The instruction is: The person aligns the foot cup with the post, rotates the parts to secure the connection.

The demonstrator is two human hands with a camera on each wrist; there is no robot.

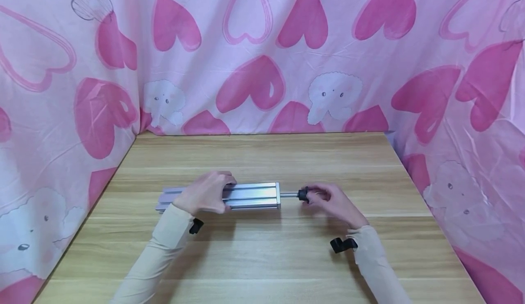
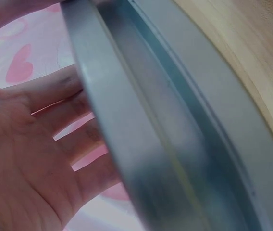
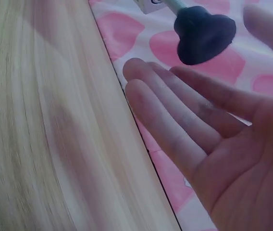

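Observation:
A silver aluminium cylinder [image 1: 254,195] with long grooves lies crosswise over the table in the head view. From its right end runs a thin metal rod [image 1: 289,194] tipped with a black knob [image 1: 302,194]. My left hand [image 1: 207,193] grips the cylinder body from above, thumb on the near side and fingers on the far side. Close up in the left wrist view, the grooved metal face [image 2: 127,96] fills the middle. My right hand [image 1: 334,201] is at the knob, and in the right wrist view its fingers are loosely extended below the flared black knob [image 3: 204,36], with a gap between.
The wood-grain table [image 1: 262,258] spreads under both arms. A pink curtain [image 1: 262,85] with hearts and white cartoon figures encloses the back and both sides. Black mounts [image 1: 343,244] stick out at the wrists.

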